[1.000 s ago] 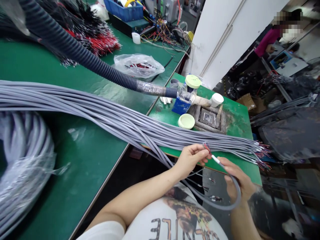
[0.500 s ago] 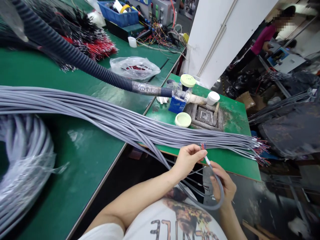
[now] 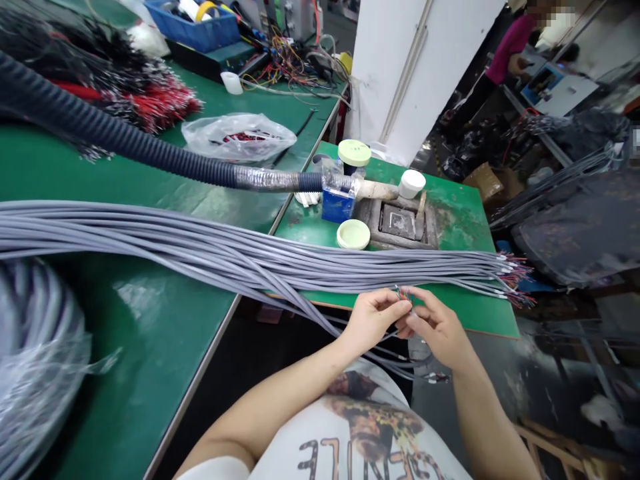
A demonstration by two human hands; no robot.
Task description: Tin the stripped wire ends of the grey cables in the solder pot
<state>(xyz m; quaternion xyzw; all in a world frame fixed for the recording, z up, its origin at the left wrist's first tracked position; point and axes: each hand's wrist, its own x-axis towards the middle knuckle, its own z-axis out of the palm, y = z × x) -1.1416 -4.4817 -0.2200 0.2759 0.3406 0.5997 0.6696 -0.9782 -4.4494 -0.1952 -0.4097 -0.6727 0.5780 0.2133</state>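
Observation:
In front of my shirt, my left hand is pinched on a small fan of thin coloured wires. My right hand meets it from the other side, its fingertips closed at the same wires. Most of the grey cable behind these wires is hidden by my fingers. Just beyond my hands lies a long bundle of grey cables, running from the left table onto the smaller one. Red and blue stripped wire ends spread at its right end. Loose cable ends hang below my hands.
A ribbed dark hose crosses to a blue box beside a grimy square solder pot. A shallow lid and a white jar stand around it. A wrapped cable coil is at left. One person stands far off.
My right hand has let go of the bent grey cable and moved up to the coloured wires beside my left hand. The whole view has shifted slightly.

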